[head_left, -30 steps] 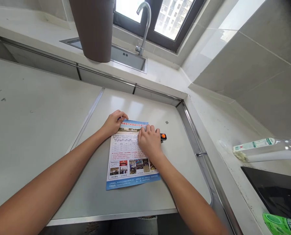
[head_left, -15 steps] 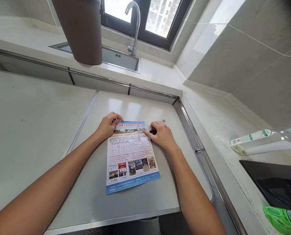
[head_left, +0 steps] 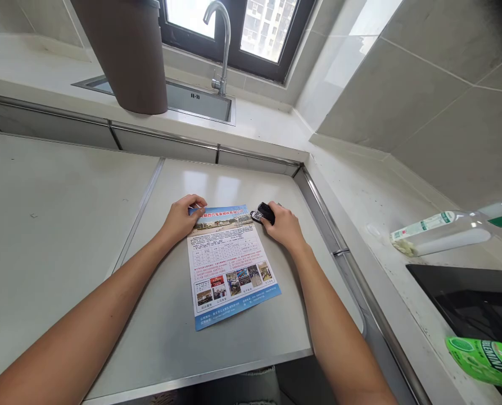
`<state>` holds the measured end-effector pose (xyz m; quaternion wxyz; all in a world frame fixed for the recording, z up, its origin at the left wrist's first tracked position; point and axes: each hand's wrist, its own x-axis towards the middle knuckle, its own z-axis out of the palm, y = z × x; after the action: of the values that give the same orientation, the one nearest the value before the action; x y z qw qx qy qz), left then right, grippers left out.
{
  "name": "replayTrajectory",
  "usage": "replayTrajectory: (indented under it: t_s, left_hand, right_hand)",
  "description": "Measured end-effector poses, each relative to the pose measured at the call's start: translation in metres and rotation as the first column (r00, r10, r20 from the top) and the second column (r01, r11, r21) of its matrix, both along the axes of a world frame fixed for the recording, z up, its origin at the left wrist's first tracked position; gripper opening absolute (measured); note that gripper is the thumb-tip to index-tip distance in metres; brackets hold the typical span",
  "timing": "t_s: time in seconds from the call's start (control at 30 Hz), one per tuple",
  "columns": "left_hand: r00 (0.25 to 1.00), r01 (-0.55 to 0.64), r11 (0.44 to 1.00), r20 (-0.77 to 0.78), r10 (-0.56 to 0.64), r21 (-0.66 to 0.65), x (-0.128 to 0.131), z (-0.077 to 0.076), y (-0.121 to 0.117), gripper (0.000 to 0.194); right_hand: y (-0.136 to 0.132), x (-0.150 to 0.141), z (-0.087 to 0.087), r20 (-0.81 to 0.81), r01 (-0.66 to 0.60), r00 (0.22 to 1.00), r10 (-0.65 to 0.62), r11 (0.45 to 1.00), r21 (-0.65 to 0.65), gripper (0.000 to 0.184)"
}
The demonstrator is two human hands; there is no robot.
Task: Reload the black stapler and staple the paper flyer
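Observation:
A printed flyer (head_left: pixel 229 247) with a blue band and small photos lies on the white tabletop. My left hand (head_left: pixel 185 215) pinches it at its upper left corner, fingers curled. Beside the upper right corner, my right hand (head_left: pixel 283 225) is closed round a small black stapler (head_left: pixel 262 214), whose jaw end points left toward the paper. I cannot tell whether the stapler touches the sheet. My right palm and fingers hide its back part.
A brown bin (head_left: pixel 128 62) stands at the sink (head_left: pixel 200 101) below a tap (head_left: pixel 223 50). On the right counter lie a clear plastic bottle (head_left: pixel 444 233), a black cooktop (head_left: pixel 457 304) and a green packet (head_left: pixel 482 360). A metal rail (head_left: pixel 326 219) edges the counter.
The stapler shows more clearly in my right hand, its jaw end at the flyer's edge. The flyer has turned slightly counterclockwise. The whole view has shifted a little.

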<state>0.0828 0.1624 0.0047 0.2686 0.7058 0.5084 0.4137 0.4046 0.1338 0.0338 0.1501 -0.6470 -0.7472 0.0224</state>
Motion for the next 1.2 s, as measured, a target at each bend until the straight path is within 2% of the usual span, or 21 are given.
replayTrajectory:
  t_s: [0.1, 0.23, 0.33, 0.43, 0.53, 0.63, 0.73, 0.9, 1.2]
  left_hand:
    - [0.997, 0.028, 0.999, -0.07, -0.027, 0.015, 0.0, -0.001, 0.0, 0.013]
    - [0.989, 0.059, 0.998, -0.139, -0.055, 0.031, 0.0, -0.005, 0.002, 0.017]
    - [0.973, 0.071, 0.997, -0.225, -0.062, 0.034, 0.002, -0.007, 0.003, 0.017]
    - [0.961, 0.076, 0.997, -0.269, -0.07, 0.012, 0.003, -0.006, 0.002, 0.019]
    - [0.958, 0.081, 0.996, -0.274, -0.085, -0.023, 0.004, -0.003, 0.0, 0.02]
    - [0.952, 0.102, 0.994, -0.288, -0.105, -0.027, 0.004, -0.001, -0.001, 0.019]
    - [0.948, 0.119, 0.993, -0.297, -0.117, -0.011, 0.004, -0.001, -0.001, 0.019]
    - [0.959, 0.114, 0.993, -0.259, -0.113, -0.012, 0.003, -0.002, 0.0, 0.019]
    - [0.983, 0.077, 0.997, -0.163, -0.08, -0.024, 0.002, -0.004, 0.002, 0.025]
  right_hand:
    - [0.0, -0.004, 0.001, 0.043, 0.07, 0.997, -0.069, 0.998, -0.004, 0.015]
    - [0.001, -0.003, 0.0, 0.042, 0.212, 0.976, -0.212, 0.977, -0.003, 0.014]
    - [-0.001, -0.005, 0.002, 0.006, 0.274, 0.962, -0.275, 0.96, 0.062, 0.015]
    - [-0.006, -0.017, 0.004, -0.088, 0.18, 0.982, -0.168, 0.972, 0.148, 0.017]
    - [-0.015, -0.038, 0.002, -0.172, -0.029, 0.983, 0.064, 0.98, 0.196, 0.022]
    - [-0.026, -0.061, -0.002, -0.214, -0.232, 0.936, 0.279, 0.947, 0.221, 0.031]
    - [-0.033, -0.076, -0.005, -0.249, -0.363, 0.876, 0.413, 0.905, 0.223, 0.033]
    - [-0.038, -0.087, -0.008, -0.299, -0.459, 0.813, 0.499, 0.866, 0.197, 0.036]
    - [-0.044, -0.099, -0.013, -0.35, -0.456, 0.797, 0.492, 0.87, 0.186, 0.042]
